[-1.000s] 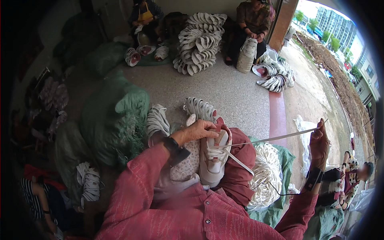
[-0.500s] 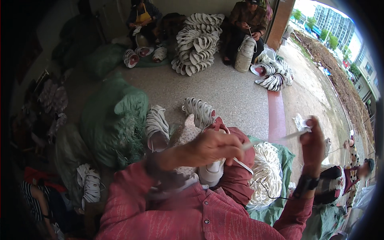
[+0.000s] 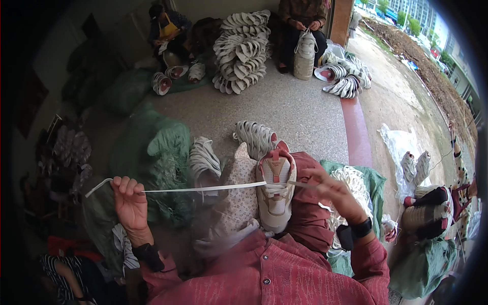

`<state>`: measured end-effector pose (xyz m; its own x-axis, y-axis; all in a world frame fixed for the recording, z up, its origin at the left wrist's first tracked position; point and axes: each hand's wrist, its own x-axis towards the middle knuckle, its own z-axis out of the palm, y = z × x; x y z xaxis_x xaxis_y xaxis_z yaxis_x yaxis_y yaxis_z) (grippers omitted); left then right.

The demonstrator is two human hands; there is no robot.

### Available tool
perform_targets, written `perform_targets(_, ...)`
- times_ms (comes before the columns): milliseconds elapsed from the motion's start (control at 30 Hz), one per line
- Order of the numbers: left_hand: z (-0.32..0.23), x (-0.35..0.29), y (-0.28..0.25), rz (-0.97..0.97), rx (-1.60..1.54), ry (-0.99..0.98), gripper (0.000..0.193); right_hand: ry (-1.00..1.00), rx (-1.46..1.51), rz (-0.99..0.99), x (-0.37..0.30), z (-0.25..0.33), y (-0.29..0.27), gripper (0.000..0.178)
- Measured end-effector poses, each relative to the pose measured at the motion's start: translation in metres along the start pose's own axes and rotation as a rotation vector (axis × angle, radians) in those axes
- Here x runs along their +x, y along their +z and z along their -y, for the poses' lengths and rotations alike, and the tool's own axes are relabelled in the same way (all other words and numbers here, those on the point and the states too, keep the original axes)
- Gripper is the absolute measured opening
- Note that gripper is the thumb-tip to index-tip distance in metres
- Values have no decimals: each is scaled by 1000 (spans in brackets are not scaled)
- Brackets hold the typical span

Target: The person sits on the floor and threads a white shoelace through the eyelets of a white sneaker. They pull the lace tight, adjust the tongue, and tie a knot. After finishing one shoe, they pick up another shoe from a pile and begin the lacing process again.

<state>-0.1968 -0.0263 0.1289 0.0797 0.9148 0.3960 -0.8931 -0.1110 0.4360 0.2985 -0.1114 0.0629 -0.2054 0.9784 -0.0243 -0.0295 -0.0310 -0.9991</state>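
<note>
Between the left hand (image 3: 130, 201) and the right hand (image 3: 339, 197), a pale shoe (image 3: 276, 216) with its lace (image 3: 203, 189) drawn straight

To the right of the left fingers and nearer to the right ones, the shoe is upright, its toe toward the person's body and its red-lined opening away. It lies between a flowered cloth (image 3: 238, 185), on the side of the left fingers, and dark red cloth (image 3: 308, 216), on the side of the right fingers.

The left fingers are curled together and clamped on the lace. From them it runs almost level to the shoe, and on their outer side its loose end sticks out, bent downward. The right fingers are blurred, just beside the shoe. A short strip of lace comes out from the shoe toward them, but I cannot tell if they pinch it.

Partly behind the right fingers is a heap of white laces (image 3: 359, 182). A little beyond the left fingers stands a green sack (image 3: 165, 147). Farther than both hands' fingers, behind the shoe, there is a row of nested shoes (image 3: 252, 136). Well apart, across the floor, a seated co-worker (image 3: 301, 12) has both hands at another shoe (image 3: 305, 56).
</note>
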Motion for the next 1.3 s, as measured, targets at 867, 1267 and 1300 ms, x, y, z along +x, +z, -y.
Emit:
perform_targets(867, 191, 18, 14, 114, 791, -830, 27, -208, -701, -404, 38, -29, 26, 12)
perform_targets(1267, 249, -6, -1, 146, 927, -781, 33, -314, -1153, -124, 73, -39, 56, 11)
perform_targets(1300, 250, -7, -2, 105, 909, -785, 33, -263, -960, -117, 77, -40, 52, 11)
